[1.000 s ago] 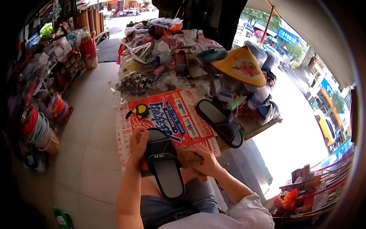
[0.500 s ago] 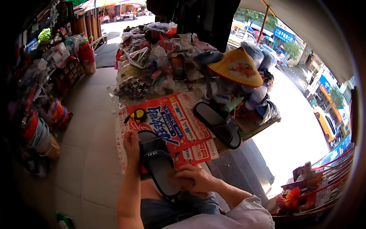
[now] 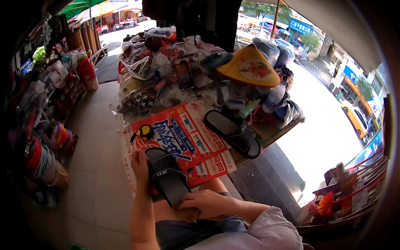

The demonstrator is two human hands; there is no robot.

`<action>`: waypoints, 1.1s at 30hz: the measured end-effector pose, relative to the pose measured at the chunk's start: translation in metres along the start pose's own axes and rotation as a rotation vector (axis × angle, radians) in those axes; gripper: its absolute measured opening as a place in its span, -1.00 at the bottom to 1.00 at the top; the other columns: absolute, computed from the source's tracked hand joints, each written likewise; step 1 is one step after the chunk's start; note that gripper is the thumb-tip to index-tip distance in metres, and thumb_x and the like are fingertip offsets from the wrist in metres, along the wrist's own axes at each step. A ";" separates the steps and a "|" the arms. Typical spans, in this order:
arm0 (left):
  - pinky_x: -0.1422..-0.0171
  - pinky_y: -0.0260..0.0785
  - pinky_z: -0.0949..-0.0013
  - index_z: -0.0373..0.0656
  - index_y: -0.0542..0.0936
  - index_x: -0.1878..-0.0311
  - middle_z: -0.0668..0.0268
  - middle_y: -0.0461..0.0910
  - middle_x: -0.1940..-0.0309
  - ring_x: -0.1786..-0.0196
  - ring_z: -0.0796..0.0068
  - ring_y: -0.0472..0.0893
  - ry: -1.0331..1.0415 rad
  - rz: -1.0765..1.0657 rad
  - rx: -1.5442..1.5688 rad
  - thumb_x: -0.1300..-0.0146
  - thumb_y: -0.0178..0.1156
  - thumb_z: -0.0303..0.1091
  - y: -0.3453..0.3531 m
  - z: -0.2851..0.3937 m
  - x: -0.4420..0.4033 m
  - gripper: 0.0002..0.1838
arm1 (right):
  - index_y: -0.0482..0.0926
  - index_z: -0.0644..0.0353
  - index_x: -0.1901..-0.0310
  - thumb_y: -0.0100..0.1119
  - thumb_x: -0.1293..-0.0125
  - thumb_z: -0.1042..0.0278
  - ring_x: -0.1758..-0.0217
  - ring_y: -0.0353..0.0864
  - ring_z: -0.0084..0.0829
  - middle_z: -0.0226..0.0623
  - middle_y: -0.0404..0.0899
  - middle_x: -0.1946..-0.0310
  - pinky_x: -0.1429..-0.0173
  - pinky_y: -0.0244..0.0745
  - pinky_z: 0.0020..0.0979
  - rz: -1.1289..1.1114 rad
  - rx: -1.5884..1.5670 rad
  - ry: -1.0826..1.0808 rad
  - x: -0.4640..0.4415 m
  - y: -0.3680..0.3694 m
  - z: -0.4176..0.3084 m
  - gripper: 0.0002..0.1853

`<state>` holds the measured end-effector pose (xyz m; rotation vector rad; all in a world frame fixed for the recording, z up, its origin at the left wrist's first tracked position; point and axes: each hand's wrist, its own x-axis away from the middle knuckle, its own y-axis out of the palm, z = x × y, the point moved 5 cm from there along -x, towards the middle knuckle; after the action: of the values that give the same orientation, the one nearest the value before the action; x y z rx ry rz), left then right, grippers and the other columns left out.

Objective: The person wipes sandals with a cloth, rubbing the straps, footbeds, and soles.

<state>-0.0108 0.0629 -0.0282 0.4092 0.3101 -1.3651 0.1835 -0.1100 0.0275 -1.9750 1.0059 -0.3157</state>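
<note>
Just above my lap is a black slide sandal (image 3: 167, 175) with a grey footbed and white lettering on its strap. My left hand (image 3: 141, 166) grips its far end along the left edge, fingers closed. At the near heel end, my right hand (image 3: 205, 205) is closed around a small brown thing (image 3: 187, 214), mostly hidden under the fingers; its kind is unclear. The matching slide sandal (image 3: 233, 133) lies on the table to the right. Beneath the held one spreads a red printed poster (image 3: 196, 135), with a small yellow-and-black item (image 3: 145, 131) on its left part.
Bagged goods (image 3: 160, 66) pile up on the table's far side. A yellow conical hat (image 3: 250, 68) tops the pile's right end. Stacked wares (image 3: 46, 162) line the left side of the tiled floor (image 3: 93, 175). A rack with an orange flower (image 3: 326, 205) stands at lower right.
My right hand, blurred before, now shows sharply and sits slightly lower at the sandal's heel. The held sandal is tilted a little differently. The whole view has shifted, with the table appearing further left.
</note>
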 end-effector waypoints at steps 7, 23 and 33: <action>0.28 0.16 0.57 -0.11 0.45 0.31 0.49 0.34 0.52 0.42 0.73 0.30 -0.054 -0.001 0.042 -0.55 0.03 -0.27 0.002 0.002 0.002 -0.76 | 0.58 -0.01 -0.15 0.41 0.00 0.41 0.02 0.63 -0.13 -0.25 0.54 -0.03 0.07 0.57 -0.18 0.240 -0.151 -0.081 -0.017 -0.043 -0.009 -0.43; 0.28 0.18 0.55 -0.12 0.44 0.32 0.49 0.33 0.51 0.42 0.72 0.30 -0.063 -0.017 0.061 -0.54 0.04 -0.26 0.001 0.000 0.002 -0.75 | 0.57 -0.01 -0.11 0.36 -0.02 0.40 0.02 0.63 -0.19 -0.27 0.51 0.04 0.10 0.56 -0.20 0.292 -0.077 -0.175 -0.034 -0.043 -0.028 -0.47; 0.28 0.16 0.57 -0.12 0.46 0.32 0.50 0.35 0.53 0.42 0.72 0.31 -0.076 -0.007 0.099 -0.55 0.04 -0.24 0.000 -0.009 0.002 -0.73 | 0.62 0.07 -0.08 0.39 0.01 0.38 0.08 0.65 -0.08 -0.23 0.57 0.07 0.08 0.55 -0.18 -0.245 -0.230 -0.115 -0.014 -0.020 -0.013 -0.49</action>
<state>-0.0098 0.0649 -0.0367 0.4372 0.1820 -1.4026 0.1784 -0.1011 0.0532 -2.3034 0.7548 -0.2247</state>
